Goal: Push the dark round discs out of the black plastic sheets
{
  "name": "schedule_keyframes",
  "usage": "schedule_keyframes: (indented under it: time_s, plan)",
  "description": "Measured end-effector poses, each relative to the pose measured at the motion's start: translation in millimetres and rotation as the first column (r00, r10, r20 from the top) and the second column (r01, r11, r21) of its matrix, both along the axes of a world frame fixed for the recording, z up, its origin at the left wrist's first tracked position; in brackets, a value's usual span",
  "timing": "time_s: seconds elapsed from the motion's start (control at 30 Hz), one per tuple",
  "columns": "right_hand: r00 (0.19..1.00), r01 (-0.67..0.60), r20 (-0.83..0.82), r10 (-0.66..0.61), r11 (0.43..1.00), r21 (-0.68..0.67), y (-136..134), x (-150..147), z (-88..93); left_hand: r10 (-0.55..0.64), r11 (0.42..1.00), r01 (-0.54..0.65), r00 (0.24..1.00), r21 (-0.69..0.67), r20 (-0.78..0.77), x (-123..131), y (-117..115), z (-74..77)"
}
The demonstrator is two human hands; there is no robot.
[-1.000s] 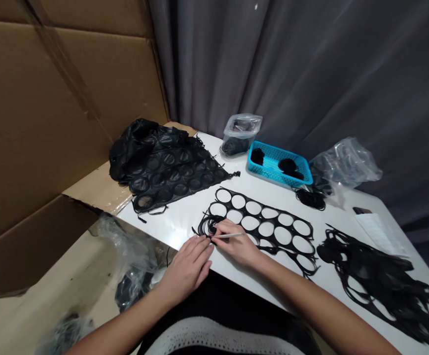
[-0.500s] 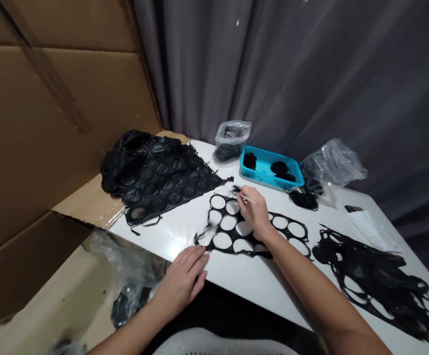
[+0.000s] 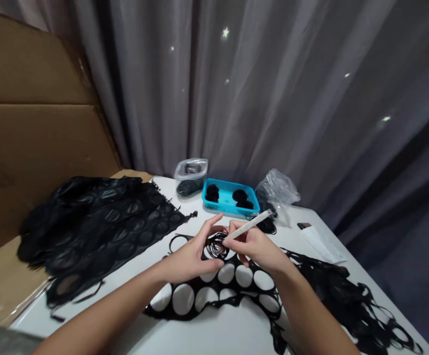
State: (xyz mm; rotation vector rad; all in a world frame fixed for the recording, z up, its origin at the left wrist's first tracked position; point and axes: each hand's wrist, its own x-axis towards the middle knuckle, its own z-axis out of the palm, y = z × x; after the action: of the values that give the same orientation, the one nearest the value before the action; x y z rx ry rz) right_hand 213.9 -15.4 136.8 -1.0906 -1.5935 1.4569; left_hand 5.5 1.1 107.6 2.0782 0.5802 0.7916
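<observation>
A loose bundle of thin black rings (image 3: 218, 245) is up in front of me, over the table. My left hand (image 3: 196, 254) curves round the bundle, thumb below it and fingers above. In my right hand (image 3: 253, 244) is a narrow, flat, pale stick-like tool (image 3: 249, 224), gripped between thumb and fingers and slanting up to the right. Its lower tip is hidden by the fingers beside the rings. Beneath both hands lies a black sheet with rows of large round holes (image 3: 196, 287), its edge frayed and crumpled.
A blue basket (image 3: 229, 211) with black ring bundles stands at the back, between a clear plastic tub (image 3: 191, 177) and a clear bag (image 3: 279, 190). More black perforated sheeting (image 3: 122, 222) is heaped left, tangled black scraps (image 3: 333, 286) right. Cardboard (image 3: 40, 148) walls the left side.
My left hand has risen from the table's front edge and now holds the black rings beside my right hand. The pale tool points up rightward. The view has tilted up.
</observation>
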Motion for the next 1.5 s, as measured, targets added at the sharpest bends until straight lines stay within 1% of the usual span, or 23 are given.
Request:
schedule_keyframes:
  time_s: [0.07, 0.1, 0.17, 0.23, 0.3, 0.37, 0.47, 0.53, 0.57, 0.67, 0.73, 0.77, 0.83, 0.9, 0.93, 0.97, 1.0, 1.13, 1.23, 1.37, 1.5]
  plan:
    - [0.999, 0.048, -0.01, -0.048, 0.998, 0.043, 1, 11, 6.9, -0.11, 0.988, 0.115, 0.992, -0.1, 0.059, 18, 17, 11.6]
    - [0.997, 0.069, -0.028, -0.067, 0.996, 0.055, 2, 17, 8.9, -0.147, 0.974, 0.158, 0.986, -0.164, 0.081, 26, 25, 16.2]
    - [0.991, 0.108, -0.081, -0.103, 0.992, 0.065, 7, 31, 10.1, -0.175, 0.932, 0.205, 0.977, -0.298, 0.126, 39, 36, 22.7]
    - [0.977, 0.153, -0.162, -0.14, 0.986, 0.066, 12, 43, 9.1, -0.164, 0.879, 0.233, 0.967, -0.416, 0.196, 49, 46, 26.4]
    - [0.95, 0.185, -0.262, -0.169, 0.982, 0.038, 18, 53, 7.2, -0.122, 0.836, 0.262, 0.945, -0.482, 0.303, 56, 53, 28.4]
    - [0.918, 0.176, -0.356, -0.175, 0.984, -0.028, 23, 59, 4.9, -0.041, 0.813, 0.272, 0.909, -0.515, 0.415, 61, 58, 29.6]
    - [0.878, 0.065, -0.463, -0.12, 0.989, -0.133, 28, 58, -0.4, 0.11, 0.768, 0.27, 0.837, -0.58, 0.536, 64, 60, 30.5]
    - [0.853, -0.011, -0.515, -0.077, 0.986, -0.167, 31, 54, -5.2, 0.172, 0.729, 0.285, 0.804, -0.622, 0.569, 65, 58, 30.2]
    - [0.841, -0.024, -0.536, -0.073, 0.985, -0.171, 33, 51, -7.9, 0.2, 0.712, 0.287, 0.793, -0.641, 0.576, 65, 56, 29.9]
    - [0.796, 0.026, -0.594, -0.115, 0.987, -0.156, 36, 42, -16.3, 0.297, 0.648, 0.277, 0.766, -0.709, 0.57, 67, 50, 28.6]
    - [0.75, 0.053, -0.648, -0.133, 0.988, -0.142, 37, 37, -22.4, 0.357, 0.58, 0.296, 0.746, -0.759, 0.563, 67, 46, 27.3]
    - [0.721, 0.039, -0.682, -0.121, 0.99, -0.135, 37, 35, -25.5, 0.384, 0.538, 0.316, 0.733, -0.781, 0.561, 68, 45, 26.6]
    - [0.658, -0.037, -0.751, -0.063, 0.993, -0.115, 39, 32, -31.3, 0.442, 0.434, 0.38, 0.7, -0.817, 0.561, 67, 44, 26.2]
    - [0.612, -0.13, -0.791, 0.008, 0.987, -0.09, 40, 31, -35.6, 0.495, 0.334, 0.451, 0.664, -0.828, 0.561, 64, 47, 27.7]
    - [0.602, -0.167, -0.797, 0.046, 0.983, -0.07, 41, 32, -36.7, 0.51, 0.297, 0.475, 0.655, -0.828, 0.558, 62, 49, 29.1]
    - [0.605, -0.193, -0.792, 0.08, 0.98, -0.049, 41, 33, -37.2, 0.517, 0.273, 0.489, 0.652, -0.829, 0.555, 60, 51, 30.7]
    - [0.617, -0.207, -0.779, 0.11, 0.978, -0.026, 42, 35, -36.9, 0.517, 0.264, 0.492, 0.653, -0.829, 0.553, 58, 54, 32.3]
    - [0.702, -0.202, -0.689, 0.181, 0.978, 0.051, 41, 43, -30.2, 0.487, 0.301, 0.485, 0.662, -0.821, 0.569, 56, 62, 35.1]
    - [0.744, -0.198, -0.633, 0.211, 0.976, 0.093, 38, 47, -23.7, 0.482, 0.303, 0.489, 0.662, -0.818, 0.574, 59, 63, 33.8]
    - [0.749, -0.192, -0.628, 0.211, 0.976, 0.099, 38, 47, -21.2, 0.472, 0.321, 0.493, 0.657, -0.809, 0.588, 61, 63, 32.8]
    - [0.741, -0.185, -0.645, 0.187, 0.98, 0.072, 42, 44, -26.4, 0.399, 0.351, 0.515, 0.673, -0.782, 0.623, 58, 62, 32.6]
